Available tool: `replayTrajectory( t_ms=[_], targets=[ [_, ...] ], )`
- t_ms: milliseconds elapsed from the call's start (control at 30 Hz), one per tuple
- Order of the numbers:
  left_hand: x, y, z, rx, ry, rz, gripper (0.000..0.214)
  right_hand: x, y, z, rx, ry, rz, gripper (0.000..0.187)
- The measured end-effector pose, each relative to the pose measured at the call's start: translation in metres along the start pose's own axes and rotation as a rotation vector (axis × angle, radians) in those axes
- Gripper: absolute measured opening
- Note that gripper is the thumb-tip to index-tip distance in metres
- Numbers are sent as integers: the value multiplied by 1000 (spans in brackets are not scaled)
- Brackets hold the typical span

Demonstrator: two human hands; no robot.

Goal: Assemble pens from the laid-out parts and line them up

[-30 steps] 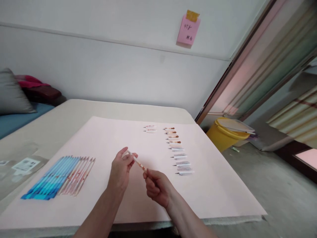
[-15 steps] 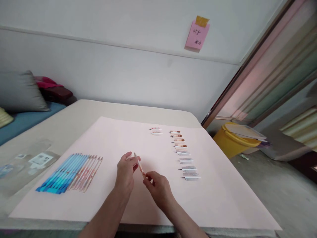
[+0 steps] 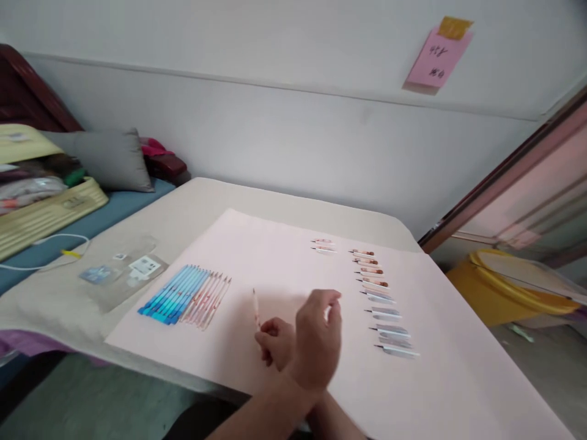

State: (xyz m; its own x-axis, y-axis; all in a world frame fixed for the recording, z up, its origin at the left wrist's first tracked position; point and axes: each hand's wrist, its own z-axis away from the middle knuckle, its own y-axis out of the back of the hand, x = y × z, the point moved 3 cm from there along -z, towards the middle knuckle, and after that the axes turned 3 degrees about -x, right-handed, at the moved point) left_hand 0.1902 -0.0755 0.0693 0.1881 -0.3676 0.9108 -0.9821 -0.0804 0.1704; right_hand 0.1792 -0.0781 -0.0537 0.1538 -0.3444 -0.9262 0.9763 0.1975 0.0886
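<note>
A desk (image 3: 293,211), a sheet (image 3: 275,260), one pen (image 3: 256,310) in the fingers

Dark-tipped pieces (image 3: 380,299) line the sheet's right edge; blue pens (image 3: 177,294) and pale pens (image 3: 206,299) lie side by side near its left edge. The left hand (image 3: 318,333) crosses over the right, finger and thumb curled into a ring; whether it holds anything, I cannot tell. The right hand (image 3: 276,342) pinches the pen's near end, over the sheet, right of the pale pens. The step looks like handling this single pen; the next move seems to call for uncrossing the hands

White wall (image 3: 275,140) | grey floor (image 3: 545,370) | grey cushion (image 3: 112,162) | yellow bin (image 3: 479,293)
</note>
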Motion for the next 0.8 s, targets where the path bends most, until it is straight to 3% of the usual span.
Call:
replayTrajectory(
  t_ms=[100, 200, 400, 533, 700, 800],
  targets=[
    [13, -11, 13, -132, -75, -1, 24, -3, -29, -9, 20, 83, 8, 9],
    [17, -9, 19, -233, -161, -37, 25, -11, -44, -14, 47, 168, 70, 9],
    [13, 3, 18, -217, -156, -68, 25, -19, -62, -26, 58, 215, 173, 9],
    [13, 5, 16, -240, -154, -82, 25, -24, -65, -22, 152, 394, 488, 4],
    [17, 7, 15, -246, -157, -82, 24, -29, -68, -15, 127, 624, 828, 31],
    [17, 7, 15, -260, -157, -90, 24, -28, -69, -15, 72, 650, 899, 44]
  ],
)
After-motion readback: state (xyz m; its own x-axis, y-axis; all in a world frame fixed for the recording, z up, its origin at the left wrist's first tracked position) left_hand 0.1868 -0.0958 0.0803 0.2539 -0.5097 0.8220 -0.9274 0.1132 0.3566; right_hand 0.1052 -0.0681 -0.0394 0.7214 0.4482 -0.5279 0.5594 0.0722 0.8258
